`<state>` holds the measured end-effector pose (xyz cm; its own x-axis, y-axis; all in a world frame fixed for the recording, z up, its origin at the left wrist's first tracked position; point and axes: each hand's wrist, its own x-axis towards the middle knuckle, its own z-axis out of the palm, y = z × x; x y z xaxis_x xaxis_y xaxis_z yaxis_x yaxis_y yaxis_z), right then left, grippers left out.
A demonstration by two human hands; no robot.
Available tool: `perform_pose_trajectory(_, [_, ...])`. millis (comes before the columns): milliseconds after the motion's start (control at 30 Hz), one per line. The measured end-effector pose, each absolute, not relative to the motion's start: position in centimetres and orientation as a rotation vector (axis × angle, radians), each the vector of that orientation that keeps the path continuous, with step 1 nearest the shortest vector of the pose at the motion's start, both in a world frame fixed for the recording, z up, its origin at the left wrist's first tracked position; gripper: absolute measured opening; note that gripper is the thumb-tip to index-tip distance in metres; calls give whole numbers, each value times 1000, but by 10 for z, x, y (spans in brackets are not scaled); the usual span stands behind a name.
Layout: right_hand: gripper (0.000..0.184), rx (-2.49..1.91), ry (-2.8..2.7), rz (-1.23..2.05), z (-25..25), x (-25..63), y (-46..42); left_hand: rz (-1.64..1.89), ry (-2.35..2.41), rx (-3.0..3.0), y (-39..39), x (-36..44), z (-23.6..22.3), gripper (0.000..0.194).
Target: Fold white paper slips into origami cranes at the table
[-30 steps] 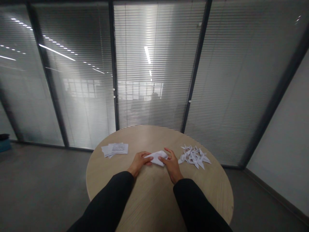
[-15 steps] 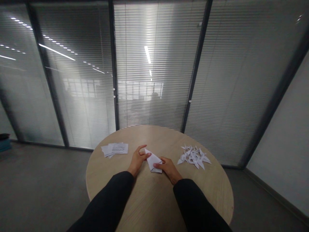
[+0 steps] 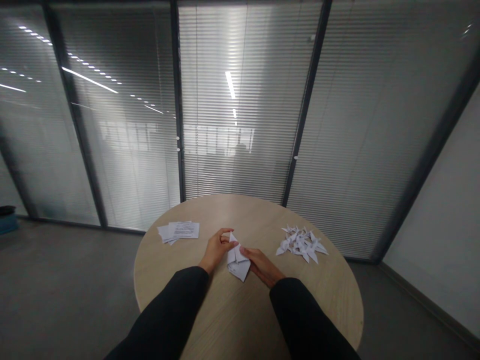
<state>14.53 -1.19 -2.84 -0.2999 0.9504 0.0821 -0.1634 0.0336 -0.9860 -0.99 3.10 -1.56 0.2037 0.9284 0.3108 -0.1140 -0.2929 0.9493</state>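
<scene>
L hand (image 3: 216, 250) and R hand (image 3: 262, 266) are both at the folded white paper (image 3: 237, 261), which lies btwn them on the round wood-look tabletop (image 3: 240, 212), on the near side of ctr. Its long axis runs roughly fore-aft, w/ the narrow pointed tip (image 3: 233, 236) to the far side and the wider end toward the person.

L fingers (image 3: 227, 234) are curled in at the paper's upper left edge, just below the tip. Looks like a light pinch w/ the thumb, but the contact is too small to be sure. R fingers (image 3: 246, 254) are nearly straight and held together, tips on the paper's right side, flat against it rather than gripping. L hand is nearer the tip, R hand nearer the wide body.

Well right of R hand is a loose pile of white origami cranes (image 3: 302, 245). Well left of L hand is a small stack of printed sheets (image 3: 180, 231). Dark sleeves (image 3: 168, 315) run in from the near edge. Behind the table is a glass wall w/ slatted blinds (image 3: 240, 100).
</scene>
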Motion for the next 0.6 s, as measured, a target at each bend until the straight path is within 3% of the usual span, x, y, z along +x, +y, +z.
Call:
perform_pose_trajectory(200, [41, -1101, -1413, 1330, -30, 143, -9, 1291, 852, 1622, 23, -6, -14, 41])
perform_pose_trajectory(400, [30, -1133, -1428, 1285, -33, 144, -8, 1302, 861, 1507, 28, -3, -17, 40])
perform_pose_trajectory(600, [30, -1148, -1436, 1259, -31, 143, -10, 1253, 817, 1332, 29, -1, -16, 36])
